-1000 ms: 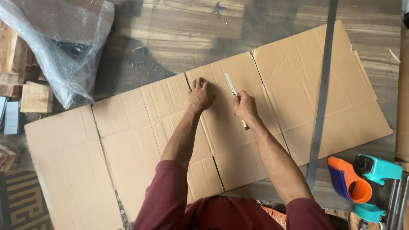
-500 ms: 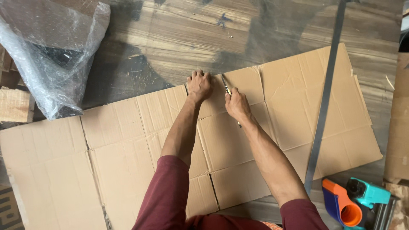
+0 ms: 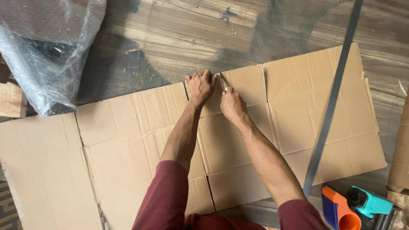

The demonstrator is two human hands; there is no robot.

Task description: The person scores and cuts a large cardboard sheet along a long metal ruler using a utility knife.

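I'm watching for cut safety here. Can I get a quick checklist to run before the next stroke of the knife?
1. Left hand flat on the cardboard: ok.
2. Right hand gripping the knife: ok.
3. Left fingers apart from the blade: not ok, they sit right beside it.
4. Cardboard lying flat on the floor: ok.
5. Metal ruler guiding the cut: not ok, it lies off to the right.
6. Blade depth: cannot tell.

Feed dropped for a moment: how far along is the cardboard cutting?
The flattened cardboard sheet lies spread on the wooden floor. In hand: the left hand presses the far edge flat while the right hand holds a utility knife, blade at that far edge. No finished cut shows; the sheet looks whole. The long metal ruler lies across the right panel, untouched.
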